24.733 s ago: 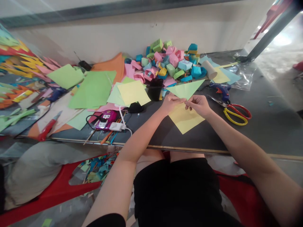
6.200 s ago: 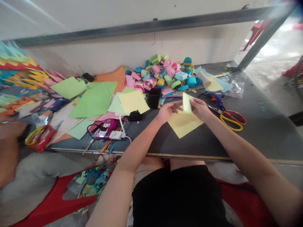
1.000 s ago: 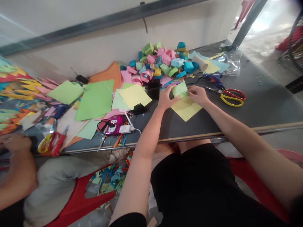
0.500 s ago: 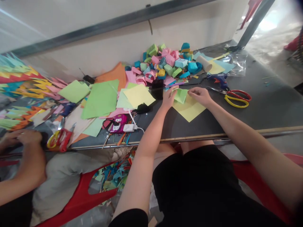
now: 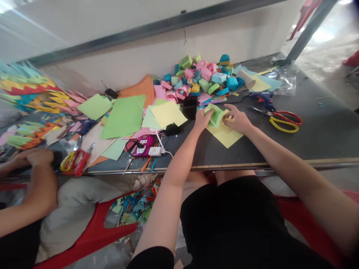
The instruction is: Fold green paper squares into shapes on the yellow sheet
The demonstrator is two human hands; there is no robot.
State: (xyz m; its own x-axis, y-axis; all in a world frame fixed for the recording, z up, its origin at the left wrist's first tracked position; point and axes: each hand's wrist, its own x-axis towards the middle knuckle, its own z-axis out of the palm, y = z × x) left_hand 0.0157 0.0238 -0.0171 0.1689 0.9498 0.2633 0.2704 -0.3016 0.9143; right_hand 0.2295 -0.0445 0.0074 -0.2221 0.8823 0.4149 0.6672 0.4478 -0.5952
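My left hand (image 5: 203,118) grips the left side of a small folded green paper (image 5: 215,116), held just above the table. Beside it on the right, my right hand (image 5: 237,118) is off the green paper, its fingers bent and apart with nothing visible in them. Beneath both hands a yellow paper sheet (image 5: 226,137) lies flat on the dark table (image 5: 322,123). Red-and-yellow-handled scissors (image 5: 285,121) and a blue glue gun (image 5: 262,100) lie to the right of my right hand.
Folded paper pieces (image 5: 206,76) in several colours are heaped against the wall. Green sheets (image 5: 123,116) and a pink power strip (image 5: 143,145) lie to the left. A co-worker's hands (image 5: 36,157) are at the far left, near more scissors (image 5: 75,161). A cardboard tube (image 5: 246,79) lies behind.
My right hand has let go of the green paper and its fingers have spread. The green paper has turned in my left hand. The view has shifted slightly.
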